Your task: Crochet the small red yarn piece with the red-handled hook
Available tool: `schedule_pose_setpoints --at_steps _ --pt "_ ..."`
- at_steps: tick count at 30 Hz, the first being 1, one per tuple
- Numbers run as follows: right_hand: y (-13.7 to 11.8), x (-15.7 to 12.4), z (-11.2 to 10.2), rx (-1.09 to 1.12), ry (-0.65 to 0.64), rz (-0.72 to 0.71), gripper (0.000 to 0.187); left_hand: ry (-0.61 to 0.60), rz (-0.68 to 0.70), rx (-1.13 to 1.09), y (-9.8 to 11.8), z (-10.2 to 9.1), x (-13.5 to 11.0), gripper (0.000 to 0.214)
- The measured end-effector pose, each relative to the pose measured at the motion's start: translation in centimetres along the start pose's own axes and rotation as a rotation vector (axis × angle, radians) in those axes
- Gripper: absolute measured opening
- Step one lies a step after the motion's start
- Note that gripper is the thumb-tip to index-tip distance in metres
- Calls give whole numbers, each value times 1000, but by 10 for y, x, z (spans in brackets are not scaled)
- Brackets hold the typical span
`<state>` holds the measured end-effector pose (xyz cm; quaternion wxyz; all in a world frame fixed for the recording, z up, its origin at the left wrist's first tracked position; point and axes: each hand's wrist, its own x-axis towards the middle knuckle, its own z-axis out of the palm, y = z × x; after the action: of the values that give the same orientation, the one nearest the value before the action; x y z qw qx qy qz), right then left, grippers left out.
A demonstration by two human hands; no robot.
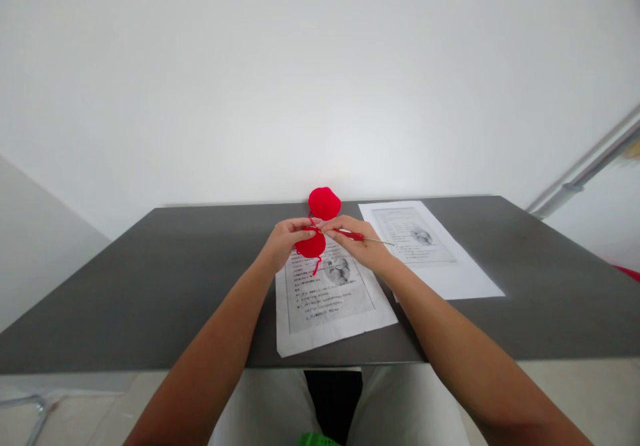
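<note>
My left hand [289, 238] is closed on a small red crochet piece [311, 246], which is roughly round with a short yarn tail dangling below it. My right hand [361, 241] grips a crochet hook [351, 235] with a red handle; its thin metal back end sticks out to the right past the hand. At the top edge of the crochet piece the fingertips of both hands come together, and the hook's tip is hard to make out there. Just behind the hands sits a ball of red yarn [325, 203], with a strand running down toward my left fingers.
A printed sheet [330, 319] with text and a picture lies under the hands. Another printed sheet [470, 276] lies to the right on the dark table [150, 286]. A white wall [320, 86] rises behind the table, and a metal rail [595, 166] slopes at the right.
</note>
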<state>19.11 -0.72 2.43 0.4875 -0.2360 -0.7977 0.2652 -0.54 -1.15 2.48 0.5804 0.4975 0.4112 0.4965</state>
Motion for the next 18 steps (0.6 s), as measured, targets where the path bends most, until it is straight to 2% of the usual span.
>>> schedule_pose_setpoints --at_steps 6,12,15,18 --pt "1 0 4 70 33 -37 12 -15 -20 -121 8 5 -5 40" --pt "2 0 8 -35 17 -194 12 -55 -23 -123 6 6 -6 42" --pt "0 0 9 -109 7 -225 11 12 43 -64 2 8 -5 45" --pt "0 0 9 -222 -18 -220 10 139 156 108 -3 13 -4 43"
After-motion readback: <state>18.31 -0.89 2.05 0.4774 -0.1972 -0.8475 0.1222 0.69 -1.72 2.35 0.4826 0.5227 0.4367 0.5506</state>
